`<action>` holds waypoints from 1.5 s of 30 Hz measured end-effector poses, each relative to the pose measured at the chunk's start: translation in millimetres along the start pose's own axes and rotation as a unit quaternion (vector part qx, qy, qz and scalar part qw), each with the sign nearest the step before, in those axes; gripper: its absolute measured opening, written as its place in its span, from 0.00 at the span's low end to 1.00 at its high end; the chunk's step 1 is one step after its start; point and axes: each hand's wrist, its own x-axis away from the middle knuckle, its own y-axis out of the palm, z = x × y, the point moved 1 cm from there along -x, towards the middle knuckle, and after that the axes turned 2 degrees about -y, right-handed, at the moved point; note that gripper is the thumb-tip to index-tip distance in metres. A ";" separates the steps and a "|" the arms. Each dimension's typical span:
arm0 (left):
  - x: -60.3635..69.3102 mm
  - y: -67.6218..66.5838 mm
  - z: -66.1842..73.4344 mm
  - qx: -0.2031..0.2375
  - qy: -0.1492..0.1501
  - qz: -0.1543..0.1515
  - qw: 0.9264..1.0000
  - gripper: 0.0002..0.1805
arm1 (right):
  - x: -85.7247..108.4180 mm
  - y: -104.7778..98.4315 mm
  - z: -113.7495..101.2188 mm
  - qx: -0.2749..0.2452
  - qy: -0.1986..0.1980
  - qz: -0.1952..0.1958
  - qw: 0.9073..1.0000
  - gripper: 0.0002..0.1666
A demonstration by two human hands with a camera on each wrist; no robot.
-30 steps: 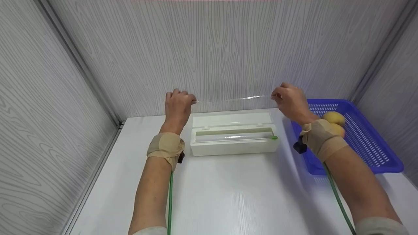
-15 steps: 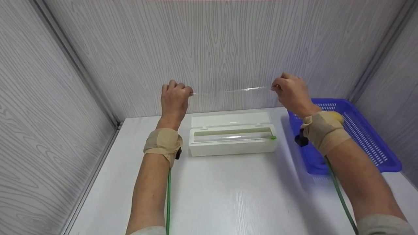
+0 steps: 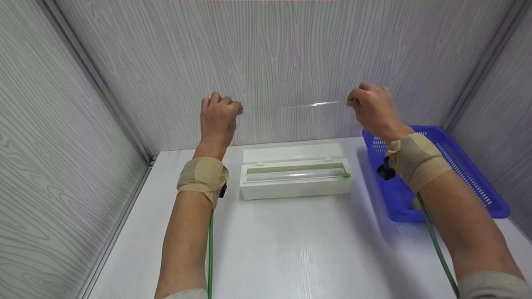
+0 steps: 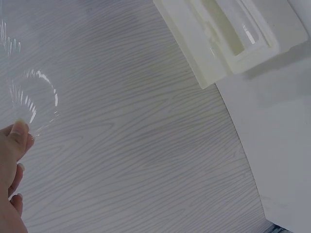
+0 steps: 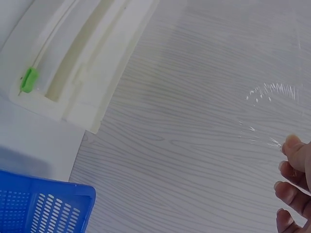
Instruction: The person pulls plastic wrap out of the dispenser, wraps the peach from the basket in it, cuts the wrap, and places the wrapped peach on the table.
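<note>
A clear sheet of plastic wrap [image 3: 322,104] stretches between both hands, raised in front of the back wall. My left hand [image 3: 219,118] pinches one corner between thumb and forefinger; in the left wrist view the wrap [image 4: 33,104] shows shiny creases above the thumb. At the other end my right hand [image 3: 374,106] pinches the opposite corner, its other fingers loosely bent in the right wrist view. Below, on the table, stands a white cling wrap dispenser [image 3: 295,189] with its lid [image 3: 293,153] tipped back. A roll of wrap [image 3: 295,174] lies inside, and a green slide cutter [image 3: 346,175] sits at its right end.
A blue perforated basket [image 3: 465,172] stands on the right of the white table [image 3: 270,245], partly under my right forearm. Something yellowish [image 3: 417,203] shows in it beside the arm. Grey wood-grain walls close off the back and sides. Green cables [image 3: 210,253] run along both forearms.
Both hands have risen and moved farther apart, lifting the stretched wrap higher against the wall. The right forearm now covers most of the yellow fruit in the basket. The dispenser stays in place.
</note>
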 end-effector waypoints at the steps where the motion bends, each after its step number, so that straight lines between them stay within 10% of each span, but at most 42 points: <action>1: -1.0 -1.1 -0.2 0.000 0.001 0.002 1.000 0.11 | -0.9 -1.5 -0.4 -0.001 0.002 0.000 1.000 0.06; 45: -38.9 -45.0 -7.0 -0.011 -0.017 0.063 0.998 0.12 | -40.4 -54.1 -24.0 0.061 -0.013 0.035 0.997 0.10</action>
